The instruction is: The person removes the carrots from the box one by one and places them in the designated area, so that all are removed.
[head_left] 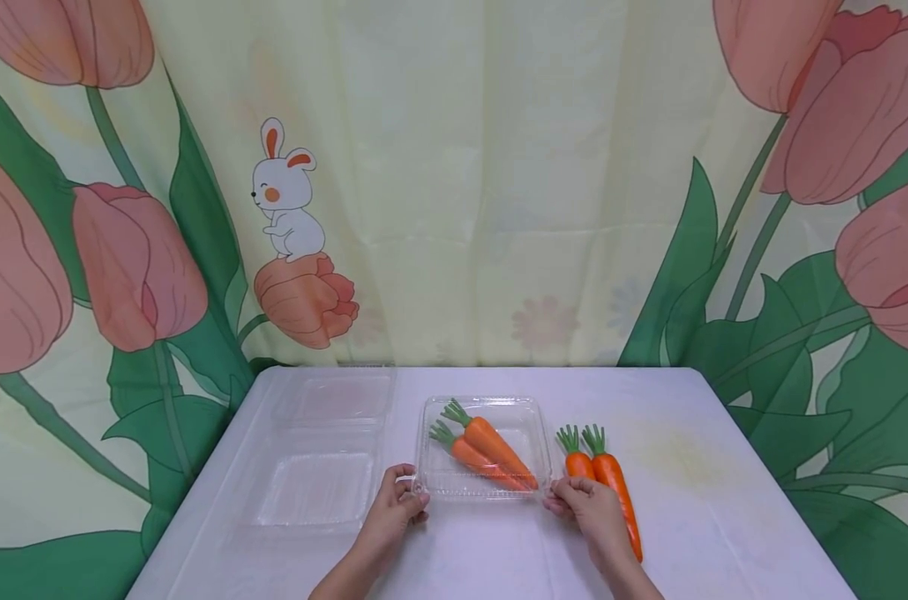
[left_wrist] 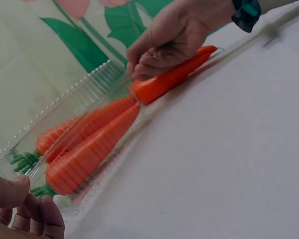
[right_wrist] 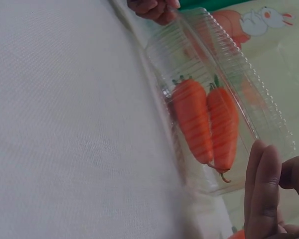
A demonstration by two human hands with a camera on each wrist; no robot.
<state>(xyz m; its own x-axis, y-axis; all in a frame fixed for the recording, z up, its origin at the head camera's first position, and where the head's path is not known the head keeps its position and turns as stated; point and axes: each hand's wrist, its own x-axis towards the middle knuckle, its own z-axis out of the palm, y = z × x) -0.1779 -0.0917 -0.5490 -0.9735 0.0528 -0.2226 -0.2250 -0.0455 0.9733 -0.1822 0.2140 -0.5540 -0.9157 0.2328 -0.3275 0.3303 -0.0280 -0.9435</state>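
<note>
While two carrots (head_left: 484, 450) lie inside, tips toward 4 o'clock, the box (head_left: 486, 417) at bench (head_left: 724, 517) centre is pinched at its near corners by left hand (head_left: 394, 510) and right hand (head_left: 591, 508).

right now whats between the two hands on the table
The clear lidded box with two carrots inside. The left hand grips its left corner, the right hand its right corner. The head view shows it best.

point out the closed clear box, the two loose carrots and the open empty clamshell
closed clear box (head_left: 525, 417): head view, bare right part of its lid
loose carrots (head_left: 611, 477): head view, body of the right-hand one
open empty clamshell (head_left: 315, 492): head view, near half
</note>
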